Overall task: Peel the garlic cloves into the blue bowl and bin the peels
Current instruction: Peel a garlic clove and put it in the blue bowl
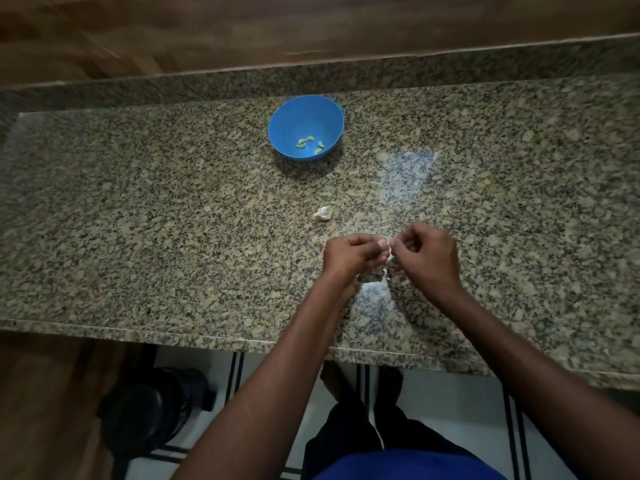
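The blue bowl (306, 128) stands at the back middle of the granite counter (173, 220) with several peeled garlic cloves (309, 143) in its bottom. My left hand (349, 252) and my right hand (427, 252) meet near the counter's front, fingertips pinched together on one garlic clove (383, 242) between them. Bits of white peel (384, 271) hang or lie just below the fingers. A small white piece of garlic or peel (322, 213) lies on the counter between my hands and the bowl; I cannot tell which it is.
A dark round bin (152, 410) stands on the tiled floor below the counter's front edge, to the left of my legs. A wooden wall panel runs behind the counter's raised back lip.
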Demonstrator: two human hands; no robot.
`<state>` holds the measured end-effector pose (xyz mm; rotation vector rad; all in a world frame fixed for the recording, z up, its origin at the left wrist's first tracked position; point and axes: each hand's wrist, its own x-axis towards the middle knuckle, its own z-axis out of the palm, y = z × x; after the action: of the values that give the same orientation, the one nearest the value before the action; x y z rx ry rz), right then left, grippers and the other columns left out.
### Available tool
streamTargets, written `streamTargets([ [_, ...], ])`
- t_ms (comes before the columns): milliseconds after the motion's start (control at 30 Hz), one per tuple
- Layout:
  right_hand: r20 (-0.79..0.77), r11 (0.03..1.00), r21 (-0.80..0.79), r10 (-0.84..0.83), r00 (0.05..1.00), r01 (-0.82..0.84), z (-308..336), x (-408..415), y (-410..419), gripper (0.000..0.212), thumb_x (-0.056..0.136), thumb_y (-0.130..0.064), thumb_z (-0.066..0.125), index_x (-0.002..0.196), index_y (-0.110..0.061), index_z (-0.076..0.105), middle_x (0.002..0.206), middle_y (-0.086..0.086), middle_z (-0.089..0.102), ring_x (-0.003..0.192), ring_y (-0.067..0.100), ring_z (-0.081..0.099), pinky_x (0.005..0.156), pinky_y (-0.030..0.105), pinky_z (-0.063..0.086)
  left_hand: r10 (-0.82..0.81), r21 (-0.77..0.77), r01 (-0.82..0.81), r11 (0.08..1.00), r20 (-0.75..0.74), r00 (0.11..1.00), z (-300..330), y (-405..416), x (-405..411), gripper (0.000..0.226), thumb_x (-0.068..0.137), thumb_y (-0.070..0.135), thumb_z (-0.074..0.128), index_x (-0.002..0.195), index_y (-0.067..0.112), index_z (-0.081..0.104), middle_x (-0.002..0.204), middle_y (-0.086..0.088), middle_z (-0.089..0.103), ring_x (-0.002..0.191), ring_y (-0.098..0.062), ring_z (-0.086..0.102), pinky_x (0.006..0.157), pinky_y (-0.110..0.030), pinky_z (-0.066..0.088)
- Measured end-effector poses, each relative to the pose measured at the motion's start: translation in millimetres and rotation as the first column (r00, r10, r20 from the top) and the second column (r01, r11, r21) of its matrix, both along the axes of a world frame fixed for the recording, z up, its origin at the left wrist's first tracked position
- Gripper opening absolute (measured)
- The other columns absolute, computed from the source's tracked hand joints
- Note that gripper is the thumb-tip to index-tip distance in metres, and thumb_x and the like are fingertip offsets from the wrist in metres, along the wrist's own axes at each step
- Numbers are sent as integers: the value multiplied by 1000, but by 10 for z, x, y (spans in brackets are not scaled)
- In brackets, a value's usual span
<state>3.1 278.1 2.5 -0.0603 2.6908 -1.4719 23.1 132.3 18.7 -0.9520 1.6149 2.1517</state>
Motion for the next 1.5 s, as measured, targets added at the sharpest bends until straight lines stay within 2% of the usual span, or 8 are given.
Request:
streamTargets([
  [67, 288, 963, -250, -26, 957, 101, 19, -98, 44, 12, 93, -6, 69, 84, 1, 66, 69, 13, 72, 57, 23, 71, 55, 33, 60, -69, -126, 52, 991, -139, 988, -36, -10, 28, 10, 87, -2, 76, 97, 0, 75, 91, -16, 77, 79, -22, 74, 83, -36, 64],
  [167, 544, 914, -359, 40, 838, 189, 71, -235, 64, 11, 94, -1, 62, 88, 6, 67, 69, 16, 70, 52, 20, 63, 47, 25, 51, -144, -303, 63, 951, -254, 957, -57, -2, 54, 8, 87, 6, 79, 95, 7, 79, 87, -11, 78, 81, -23, 75, 83, -43, 64],
  [433, 821, 737, -546, 377, 428, 399, 115, -392, 89, 18, 95, -7, 40, 88, -5, 57, 66, 4, 55, 53, 11, 45, 39, 19, 37, -144, -358, 20, 933, -323, 935, -73, 33, 21, 8, 86, 6, 79, 94, 9, 79, 87, -7, 78, 85, -27, 76, 83, -43, 64],
  [667, 602, 936, -347, 170, 781, 64, 212, -315, 118, 15, 98, -5, 56, 94, 4, 66, 73, 15, 67, 53, 18, 59, 47, 25, 47, -59, -217, 1, 976, -260, 964, -139, 44, 30, 13, 90, 4, 76, 102, 3, 77, 94, -13, 78, 81, -16, 73, 78, -31, 61],
  [933, 505, 909, -415, 199, 840, 34, 273, -288, 151, 12, 94, -5, 69, 94, 7, 67, 79, 19, 72, 61, 21, 68, 57, 27, 59, -103, -221, 39, 974, -285, 953, -120, 25, -20, 12, 89, 9, 78, 100, 5, 78, 94, -15, 78, 90, -31, 75, 88, -46, 62],
  [1233, 281, 968, 64, 216, 935, -243, 78, -239, 86, 17, 108, -19, 49, 91, -16, 54, 82, 9, 68, 65, 21, 61, 55, 34, 48, -234, -332, 145, 932, -247, 940, -33, -27, -89, 11, 88, 19, 81, 90, 10, 77, 81, -10, 77, 73, -17, 72, 77, -41, 64],
  [1333, 331, 962, -46, 267, 905, -267, 95, -207, 87, 19, 110, -21, 40, 98, -12, 52, 82, 8, 62, 66, 20, 52, 54, 31, 42, -234, -289, 157, 944, -254, 939, -33, -38, -93, 5, 89, 14, 79, 90, 10, 77, 85, -11, 77, 76, -16, 71, 75, -35, 61],
  [1500, 641, 880, -475, 321, 697, 32, 113, -224, 128, 22, 110, -13, 39, 100, -5, 57, 68, 2, 54, 56, 12, 48, 49, 23, 36, -332, -417, 194, 888, -289, 898, -70, -48, -68, 8, 88, 14, 79, 94, 8, 77, 85, -6, 77, 78, -16, 73, 76, -36, 62],
])
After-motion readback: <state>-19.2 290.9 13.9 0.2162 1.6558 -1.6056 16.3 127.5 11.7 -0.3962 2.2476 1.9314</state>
